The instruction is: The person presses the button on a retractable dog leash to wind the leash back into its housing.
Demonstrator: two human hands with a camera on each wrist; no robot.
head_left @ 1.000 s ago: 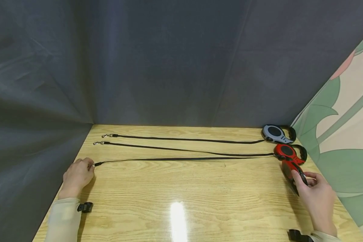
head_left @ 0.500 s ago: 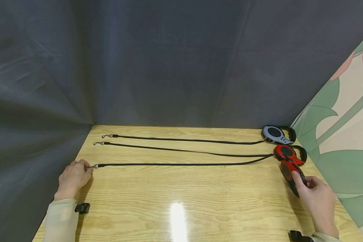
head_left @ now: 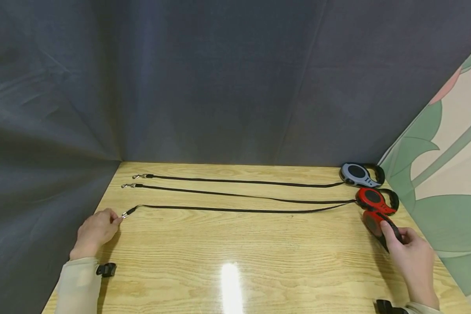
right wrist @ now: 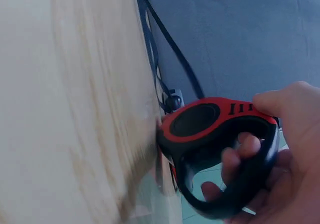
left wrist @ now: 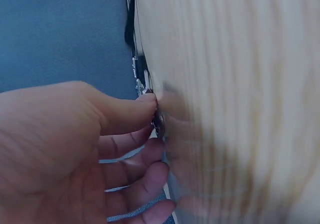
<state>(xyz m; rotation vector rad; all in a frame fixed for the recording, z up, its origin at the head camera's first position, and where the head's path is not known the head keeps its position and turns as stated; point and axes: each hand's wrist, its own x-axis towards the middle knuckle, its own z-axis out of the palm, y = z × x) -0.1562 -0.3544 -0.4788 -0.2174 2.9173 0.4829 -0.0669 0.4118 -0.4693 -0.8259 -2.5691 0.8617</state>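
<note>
My left hand (head_left: 97, 231) pinches the metal clip (head_left: 125, 215) of the front black strap (head_left: 227, 210) at the table's left side. In the left wrist view the thumb and index finger of the left hand (left wrist: 95, 139) meet on the clip. My right hand (head_left: 414, 259) grips a red and black leash case (head_left: 373, 223), tilted, beside a second red case (head_left: 370, 197) lying flat. In the right wrist view, fingers pass through the black handle of the held case (right wrist: 195, 121), the thumb of the right hand (right wrist: 285, 154) on its top.
Behind lie a grey-blue leash case (head_left: 357, 171) and two straps with metal clips (head_left: 128, 186) at their left ends. Dark cloth (head_left: 220, 87) stands along the back and left of the wooden table (head_left: 180, 261). Flowered fabric (head_left: 443, 187) borders the right.
My left hand has shifted slightly left with the clip. The front strap dropped from taut to slack, then rose near the clip into a small bend. The right-hand case tilted a little.
</note>
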